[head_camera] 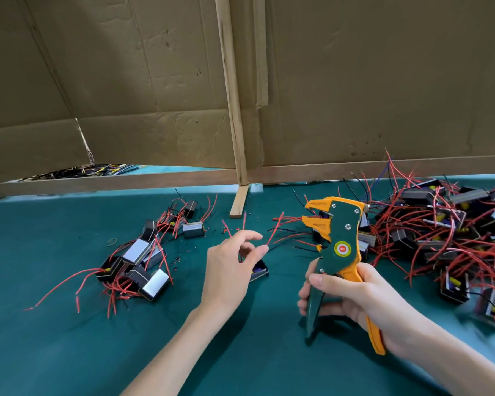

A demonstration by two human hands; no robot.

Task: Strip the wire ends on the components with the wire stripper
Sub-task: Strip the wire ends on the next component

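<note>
My right hand (352, 295) grips the handles of the green and orange wire stripper (336, 232), held upright with its orange jaws parted and pointing left. My left hand (229, 270) hovers with its fingers loosely spread above a small black component (260, 272) lying on the green mat. That component's red wires (275, 228) rise just past my left fingertips, and I cannot tell whether a fingertip touches one. The jaws hold no wire.
A small group of components with red wires (142, 261) lies at the left. A large tangled pile of components (446, 224) fills the right side. A cardboard wall on a wooden frame (237, 155) stands behind the green mat (69, 338).
</note>
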